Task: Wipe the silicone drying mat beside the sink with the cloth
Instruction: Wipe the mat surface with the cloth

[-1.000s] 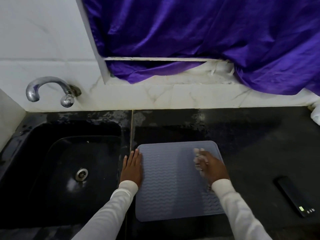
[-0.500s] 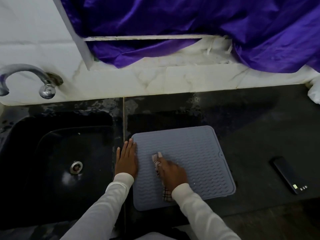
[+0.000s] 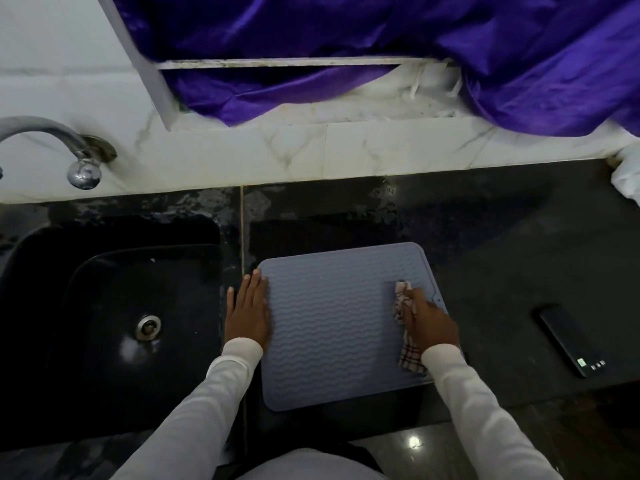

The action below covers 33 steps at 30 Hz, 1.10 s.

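**A:** Since half a second back the right hand (image 3: 429,318) has slid from the left-middle of the mat (image 3: 332,327) over to its right edge, dragging the cloth (image 3: 405,327) with it. Left one hasn't budged.

**B:** Yep. So nearest us you've got two white sleeves (image 3: 214,393) coming up from the bottom. Right hand is clenched round the checked cloth, pressing it down onto the mat by the right edge, with a bit of cloth trailing back toward the wrist.

**A:** And the left hand (image 3: 247,313)?

**B:** Flat, fingers stretched out, holding nothing. It's lying over the mat's left edge, partly on the worktop (image 3: 502,237).

**A:** Where's the mat sitting exactly?

**B:** Near the front edge of the dark worktop, just right of the sink (image 3: 114,306), which is black with a metal drain in the middle. Off to the right, well apart from the mat, a phone (image 3: 571,341) lies near the front edge too.

**A:** Further back?

**B:** Wet-looking patch behind the mat, then the pale marble wall. Tap (image 3: 69,147) sticks out of the wall above the sink's back edge, and a purple curtain (image 3: 381,32) hangs across the top.
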Each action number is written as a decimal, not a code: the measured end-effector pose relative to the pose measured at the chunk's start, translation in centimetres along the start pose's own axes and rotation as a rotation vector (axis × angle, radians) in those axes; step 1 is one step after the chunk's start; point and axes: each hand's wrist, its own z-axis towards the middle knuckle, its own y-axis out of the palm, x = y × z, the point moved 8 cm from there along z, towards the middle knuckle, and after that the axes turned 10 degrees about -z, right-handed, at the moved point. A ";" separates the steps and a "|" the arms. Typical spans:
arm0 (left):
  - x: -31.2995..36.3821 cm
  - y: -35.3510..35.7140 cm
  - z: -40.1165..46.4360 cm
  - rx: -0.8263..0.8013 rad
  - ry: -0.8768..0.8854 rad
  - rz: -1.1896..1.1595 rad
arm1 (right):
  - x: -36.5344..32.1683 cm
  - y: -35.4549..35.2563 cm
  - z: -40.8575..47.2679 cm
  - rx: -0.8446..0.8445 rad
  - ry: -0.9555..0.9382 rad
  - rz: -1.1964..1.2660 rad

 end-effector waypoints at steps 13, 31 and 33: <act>0.5 -0.4 -0.2 -0.021 -0.011 0.047 | 4.1 -0.3 0.2 -0.161 0.134 0.031; 0.4 -0.1 -0.1 -0.024 -0.010 0.077 | -19.9 3.3 -10.8 -0.262 -0.608 -0.035; 0.4 -0.1 -0.1 -0.020 -0.011 0.059 | -18.0 3.2 -9.9 -0.270 -0.570 -0.002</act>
